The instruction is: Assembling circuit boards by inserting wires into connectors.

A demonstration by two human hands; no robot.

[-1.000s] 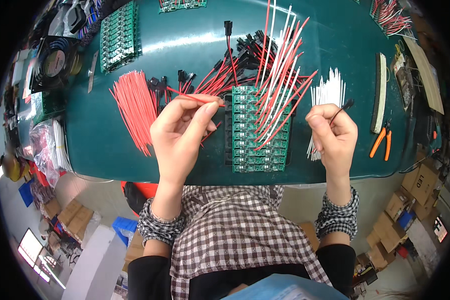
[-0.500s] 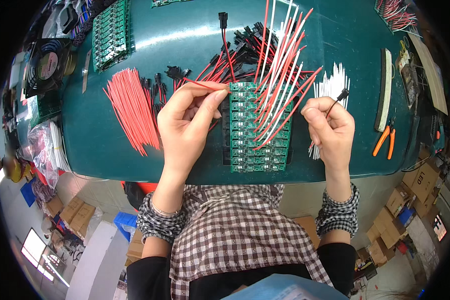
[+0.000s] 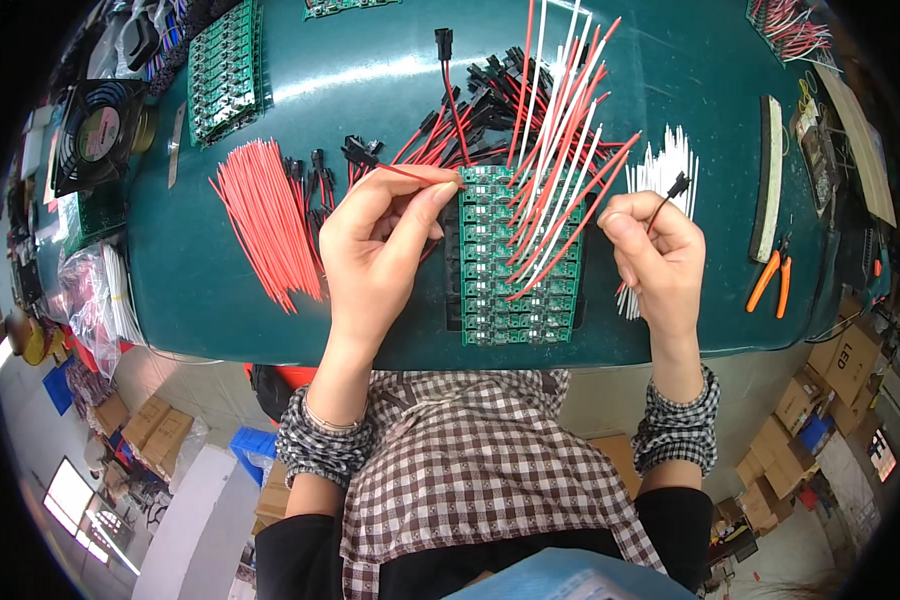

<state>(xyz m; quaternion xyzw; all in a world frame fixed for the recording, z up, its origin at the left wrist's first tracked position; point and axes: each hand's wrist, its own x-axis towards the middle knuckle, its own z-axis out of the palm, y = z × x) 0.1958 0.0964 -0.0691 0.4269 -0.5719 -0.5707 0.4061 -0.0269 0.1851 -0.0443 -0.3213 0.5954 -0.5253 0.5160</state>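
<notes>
A panel of green circuit boards (image 3: 488, 270) lies on the table in front of me, with red and white wires (image 3: 560, 165) rising from its upper right part. My left hand (image 3: 375, 250) is closed, thumb and finger pinching a red connector wire (image 3: 410, 175) at the panel's upper left edge. Behind those fingers is a black plug (image 3: 360, 152), apparently on that wire. To the right of the panel my right hand (image 3: 658, 245) is closed around a black connector wire (image 3: 660, 212), whose small black plug (image 3: 678, 185) sticks up above the fingers. The wire's other end is hidden.
Red wires (image 3: 265, 225) lie bundled at left, white wires (image 3: 675, 160) at right. Behind the panel is a heap of black-plugged leads (image 3: 490, 100). Orange-handled pliers (image 3: 770, 280) and a long strip (image 3: 767, 180) lie at right. A fan (image 3: 100, 132) and more boards (image 3: 222, 75) stand far left.
My right hand has shifted slightly left with its wire, and the plug's tilt differs a little. My left hand keeps its pinch almost in place.
</notes>
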